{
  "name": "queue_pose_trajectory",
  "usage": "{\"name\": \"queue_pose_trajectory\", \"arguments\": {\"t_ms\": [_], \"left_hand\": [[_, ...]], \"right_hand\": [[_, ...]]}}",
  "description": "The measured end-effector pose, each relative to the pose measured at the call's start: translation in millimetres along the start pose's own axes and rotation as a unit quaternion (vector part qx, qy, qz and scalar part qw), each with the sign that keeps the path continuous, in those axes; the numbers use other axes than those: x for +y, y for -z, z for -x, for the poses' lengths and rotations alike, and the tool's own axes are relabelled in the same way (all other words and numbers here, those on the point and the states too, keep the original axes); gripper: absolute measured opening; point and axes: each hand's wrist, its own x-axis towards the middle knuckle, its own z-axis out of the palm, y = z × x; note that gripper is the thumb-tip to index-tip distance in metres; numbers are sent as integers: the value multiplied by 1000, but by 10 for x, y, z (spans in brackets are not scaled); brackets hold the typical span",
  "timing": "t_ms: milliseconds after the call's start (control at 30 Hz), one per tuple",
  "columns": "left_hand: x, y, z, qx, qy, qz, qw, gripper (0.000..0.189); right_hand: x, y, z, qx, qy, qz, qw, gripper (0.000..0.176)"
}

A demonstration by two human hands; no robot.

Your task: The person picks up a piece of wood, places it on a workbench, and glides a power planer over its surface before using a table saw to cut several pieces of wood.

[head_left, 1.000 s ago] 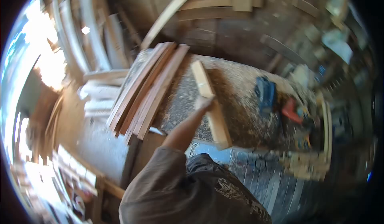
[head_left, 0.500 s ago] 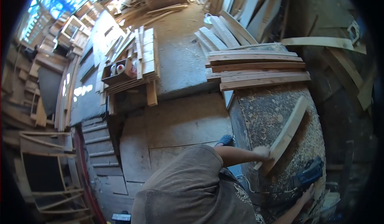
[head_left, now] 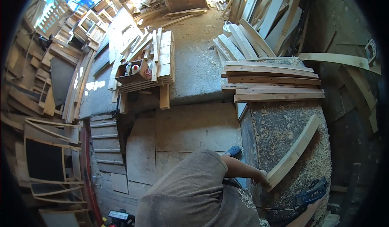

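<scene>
A pale wooden board (head_left: 295, 152) lies slantwise on the workbench (head_left: 275, 125), which is strewn with shavings. My left hand (head_left: 261, 178) is closed on the board's near end. At the lower right is a blue power tool (head_left: 311, 193) with a dark body, resting on or just above the bench. My right hand (head_left: 316, 206) is at the tool's right side; its fingers are mostly hidden by the tool, so its grip is unclear.
Several planks (head_left: 279, 93) are stacked across the bench's far end. More boards (head_left: 243, 44) lean beyond them. A pile of lumber with a small wooden box (head_left: 129, 77) of bottles stands at the upper left. Wooden frames (head_left: 52, 146) are at the left.
The whole view has shifted, with the scene now lower and further right. The board's near end and my left hand sit nearer the tool; the tool appears slightly lower.
</scene>
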Motion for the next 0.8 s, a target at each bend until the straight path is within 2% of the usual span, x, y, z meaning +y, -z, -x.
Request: {"name": "queue_pose_trajectory", "arguments": {"t_ms": [67,167,200,233,267,300,367,433,633,700,800], "left_hand": [[-55,64,33,-8,-13,-12,1000,79],[-72,111,-2,-40,-77,7,996,75],[-36,146,18,-36,-59,-26,997,74],[4,146,59,-41,-57,-31,997,74],[11,121,73,-36,-63,-45,996,74],[81,109,173,-32,-80,-58,995,73],[129,73,127,-28,-81,-59,995,68],[174,43,215,-9,-93,-62,994,65],[411,219,185,-73,-31,-199,977,55],[406,430,232,-67,-61,-149,985,50],[284,813,180,35,-90,-67,993,42]], "right_hand": [[-20,92,-102,-54,-11,-22,998,69],[-46,200,-163,-220,-6,-28,975,68],[-184,-219,236,-74,-37,-75,994,61],[-149,-96,126,-100,-12,-28,995,68],[-172,-138,192,27,1,34,999,67],[-210,-20,222,-29,-4,35,999,61],[-332,-443,905,70,-2,32,997,55],[-269,-536,1426,88,0,32,996,56],[-16,-718,2553,55,16,111,992,58],[150,-732,2765,58,5,106,993,58],[406,-777,3045,42,-3,104,994,59]]}}
